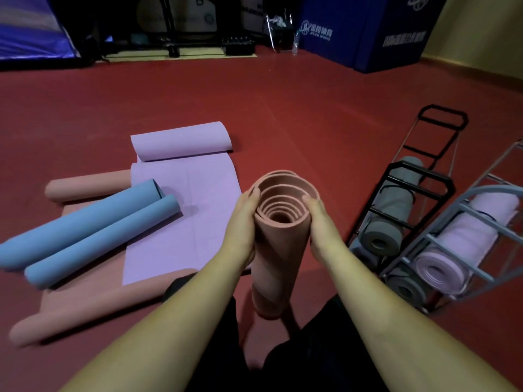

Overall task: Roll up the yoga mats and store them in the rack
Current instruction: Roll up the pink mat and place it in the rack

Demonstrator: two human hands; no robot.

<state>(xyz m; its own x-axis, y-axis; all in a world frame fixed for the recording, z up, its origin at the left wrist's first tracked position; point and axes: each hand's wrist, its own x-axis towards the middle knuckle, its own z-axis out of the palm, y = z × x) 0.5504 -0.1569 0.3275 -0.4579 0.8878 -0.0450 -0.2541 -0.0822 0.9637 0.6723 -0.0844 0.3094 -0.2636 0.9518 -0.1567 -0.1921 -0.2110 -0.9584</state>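
A rolled salmon-pink yoga mat stands upright on the red floor in front of me, its spiral end facing up. My left hand grips its left side near the top and my right hand grips its right side. To the right lie a black rack holding a grey rolled mat and a light grey rack holding a pale pink rolled mat. On the left, a purple mat lies partly unrolled, with a blue mat curled at both ends and another salmon mat beneath.
Blue padded gym blocks stand at the back right by a yellow wall. Dark equipment and a stand line the back. Open red floor stretches between the mats and the back wall. My dark-clothed legs fill the bottom.
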